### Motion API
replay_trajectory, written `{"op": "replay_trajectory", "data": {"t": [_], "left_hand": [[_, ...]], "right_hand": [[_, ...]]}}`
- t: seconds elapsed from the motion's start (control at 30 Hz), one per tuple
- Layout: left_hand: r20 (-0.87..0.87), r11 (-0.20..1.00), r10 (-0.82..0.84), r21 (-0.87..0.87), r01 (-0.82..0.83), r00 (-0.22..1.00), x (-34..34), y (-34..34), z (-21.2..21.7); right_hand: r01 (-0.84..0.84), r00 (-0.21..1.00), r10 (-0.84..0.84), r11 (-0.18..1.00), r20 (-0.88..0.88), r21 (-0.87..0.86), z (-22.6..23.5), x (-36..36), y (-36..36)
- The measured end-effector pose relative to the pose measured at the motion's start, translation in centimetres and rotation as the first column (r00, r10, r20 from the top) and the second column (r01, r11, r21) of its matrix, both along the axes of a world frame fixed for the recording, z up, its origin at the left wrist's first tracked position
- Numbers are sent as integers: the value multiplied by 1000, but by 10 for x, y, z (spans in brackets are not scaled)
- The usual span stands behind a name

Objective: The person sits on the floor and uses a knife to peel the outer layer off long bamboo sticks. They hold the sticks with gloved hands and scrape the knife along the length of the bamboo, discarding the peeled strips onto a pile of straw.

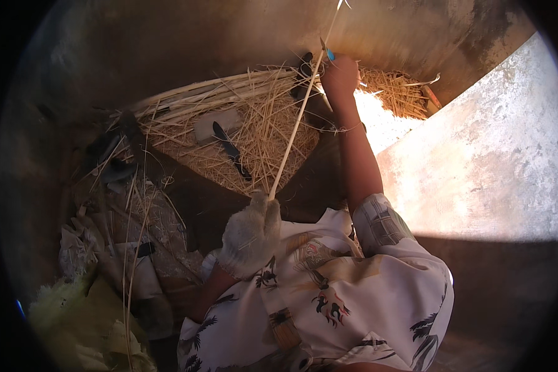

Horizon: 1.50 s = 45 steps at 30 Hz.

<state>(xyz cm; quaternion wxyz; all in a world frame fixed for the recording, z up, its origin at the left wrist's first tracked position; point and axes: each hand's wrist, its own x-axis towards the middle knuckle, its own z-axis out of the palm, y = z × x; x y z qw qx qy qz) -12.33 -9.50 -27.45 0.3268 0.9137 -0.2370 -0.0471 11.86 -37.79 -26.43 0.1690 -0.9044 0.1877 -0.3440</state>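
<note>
Pale strip: and there it was, a long, thin strip [296, 129] slanting up from the lap, past the right fist and on to the upper edge of view.
Gloved left hand: the left hand [249, 239], in a pale glove, had its fingers closed around the strip's lower end.
Bare right hand: arm at full stretch, the right hand [341, 73] was curled tight on a small blue-and-dark tool [330, 54], right beside the strip; whether its fingers also pinched the strip, I couldn't tell.
Strip's handling: light and springy by the look of it, stiff lengthwise, likely to split or snap if bent sharply, perhaps slick where smooth.
Best hold: the thick lower end, with the glove against splinters, looked the sound choice.
Shavings: a heap of curls [270, 111] lay beyond the lap, a long dark tool [229, 149] and a grey block [212, 126] on top.
Shirt print: palms and pictures only; no brand, label or writing could be read anywhere.
</note>
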Motion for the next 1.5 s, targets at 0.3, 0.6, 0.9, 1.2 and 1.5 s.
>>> {"op": "replay_trajectory", "data": {"t": [0.3,0.6,0.9,1.2,1.5], "left_hand": [[193,945,-290,214,248,937,-2,42,-17],[198,953,-253,221,208,947,-25,71,-54],[-487,943,165,-176,-282,857,-28,71,6],[-650,704,78,-501,-503,756,25,14,30],[-463,716,295,-473,-514,836,34,4,9]], "right_hand": [[139,990,-140,983,-4,-117,53,37,-102],[267,963,-257,948,-78,171,84,50,-177],[-71,997,73,995,-28,77,20,37,-189],[-482,840,520,847,-155,226,-7,-103,81],[-696,714,686,717,-141,-35,-31,-132,121]]}}
